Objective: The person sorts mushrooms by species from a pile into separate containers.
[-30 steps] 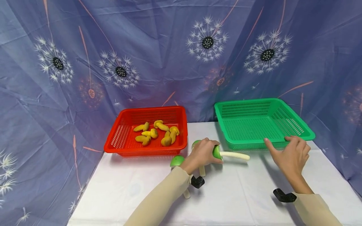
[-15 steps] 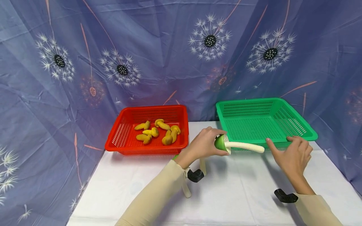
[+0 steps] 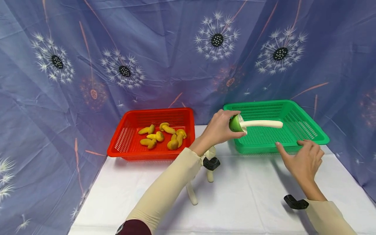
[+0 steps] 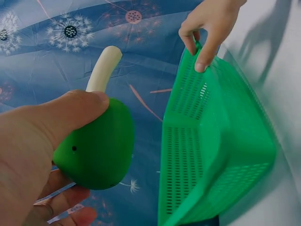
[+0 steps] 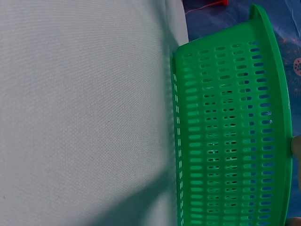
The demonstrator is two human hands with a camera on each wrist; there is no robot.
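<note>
My left hand (image 3: 218, 130) holds a toy mushroom (image 3: 235, 124) by its green cap, between thumb and fingers. Its long white stem points right, above the green basket (image 3: 255, 150). Seen from the left wrist, the cap (image 4: 101, 146) is smooth, with a small dark hole. My right hand (image 3: 304, 161) grips the basket's near rim, thumb and fingers on either side of it. Just the edge of that hand shows in the right wrist view. Two more mushrooms lie on the table under my left forearm: one pale stem (image 3: 191, 193) and another stem (image 3: 210, 176); their caps are partly hidden.
A red basket (image 3: 117, 153) with several small yellow mushrooms (image 3: 158, 136) stands at the left. Behind both baskets hangs a blue curtain (image 3: 176, 65) with a dandelion print. White cloth (image 3: 235, 202) covers the table.
My left hand has raised the green-capped mushroom off the table area and carried it up and rightward, over the green basket's left part. My right hand has stayed on the rim.
</note>
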